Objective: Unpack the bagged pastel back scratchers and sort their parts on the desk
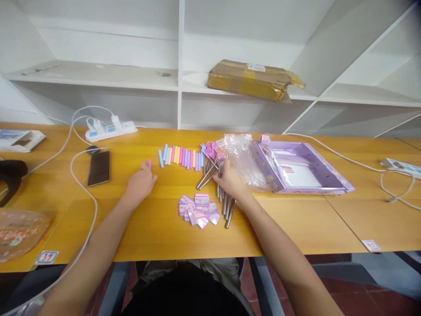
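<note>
My left hand point(141, 181) is closed, with a short pink stick point(149, 164) poking up from its fingers. To its right lies a row of similar sticks point(182, 156) in blue, yellow, pink and purple. My right hand point(231, 177) is closed at the pile of metal-handled back scratchers point(206, 175), its fingers around one of them; they partly hide what they grip. The scratchers' small hand-shaped heads point(212, 149) are pink, purple and blue. Nearer the front edge, small pink and purple cards point(199, 210) lie in a loose heap.
Clear plastic bags point(245, 160) lie between the scratchers and an open purple display box point(279, 180). A black phone point(99, 168), a white power strip point(112, 130) and cables are on the left. A taped parcel point(251, 80) rests on the shelf behind the wooden table point(296, 224).
</note>
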Tool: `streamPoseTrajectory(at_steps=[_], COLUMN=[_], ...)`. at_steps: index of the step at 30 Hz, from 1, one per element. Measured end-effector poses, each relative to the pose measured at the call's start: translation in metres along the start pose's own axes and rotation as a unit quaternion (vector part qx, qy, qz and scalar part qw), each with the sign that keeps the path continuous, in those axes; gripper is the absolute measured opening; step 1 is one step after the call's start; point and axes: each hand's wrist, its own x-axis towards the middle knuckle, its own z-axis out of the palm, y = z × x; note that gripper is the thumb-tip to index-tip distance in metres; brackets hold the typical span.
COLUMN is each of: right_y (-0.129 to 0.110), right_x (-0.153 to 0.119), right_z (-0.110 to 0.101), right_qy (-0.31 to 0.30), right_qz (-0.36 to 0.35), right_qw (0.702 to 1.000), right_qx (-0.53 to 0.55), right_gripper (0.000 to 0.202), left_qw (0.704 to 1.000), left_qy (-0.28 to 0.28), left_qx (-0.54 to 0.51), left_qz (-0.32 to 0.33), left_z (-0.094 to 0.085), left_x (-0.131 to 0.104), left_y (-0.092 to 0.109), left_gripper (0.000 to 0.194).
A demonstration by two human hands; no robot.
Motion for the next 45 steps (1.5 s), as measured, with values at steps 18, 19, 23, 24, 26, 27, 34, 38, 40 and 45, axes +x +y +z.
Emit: streamPoseTrajectory(at_steps=[18, 19, 23, 24, 26, 27, 34, 38, 40, 45], right_y=[0.011, 0.01, 0.007, 0.006, 0.003, 0.002, -0.008, -0.008, -0.009, -0.014], right_x=[0.007, 0.007, 0.008, 0.009, 0.009, 0.009, 0.006, 0.005, 0.005, 0.002], right_z=[0.004, 0.003, -0.002, -0.004, -0.009, -0.011, -0.026, -0.029, -0.031, -0.032], right_qy=[0.068, 0.071, 0.102, 0.106, 0.106, 0.103, 0.091, 0.069, 0.06, 0.045], right_qz=[0.058, 0.061, 0.087, 0.094, 0.105, 0.109, 0.091, 0.079, 0.083, 0.113], right_qw=[0.996, 0.995, 0.971, 0.96, 0.935, 0.92, 0.779, 0.753, 0.749, 0.751], right_qx=[0.007, 0.026, 0.198, 0.242, 0.322, 0.362, 0.613, 0.65, 0.655, 0.649], right_gripper=[0.026, 0.027, 0.029, 0.029, 0.029, 0.031, 0.046, 0.045, 0.042, 0.034], left_qw=[0.999, 0.999, 0.998, 0.998, 0.994, 0.991, 0.943, 0.935, 0.933, 0.929], left_qy=[0.036, 0.043, 0.051, 0.049, 0.043, 0.036, -0.051, -0.048, -0.043, -0.026], left_qx=[0.026, 0.024, 0.006, -0.003, -0.032, -0.05, -0.223, -0.253, -0.267, -0.288], left_qz=[0.013, 0.013, 0.032, 0.046, 0.091, 0.118, 0.243, 0.242, 0.237, 0.231], left_z=[-0.003, -0.004, -0.008, -0.007, -0.005, -0.003, 0.009, 0.009, 0.008, 0.008], left_x=[-0.003, -0.004, -0.008, -0.01, -0.015, -0.019, -0.048, -0.053, -0.054, -0.055], left_y=[-0.01, -0.009, -0.004, -0.001, 0.007, 0.013, 0.044, 0.046, 0.045, 0.044], left_gripper=[0.036, 0.036, 0.032, 0.032, 0.033, 0.033, 0.033, 0.032, 0.033, 0.033])
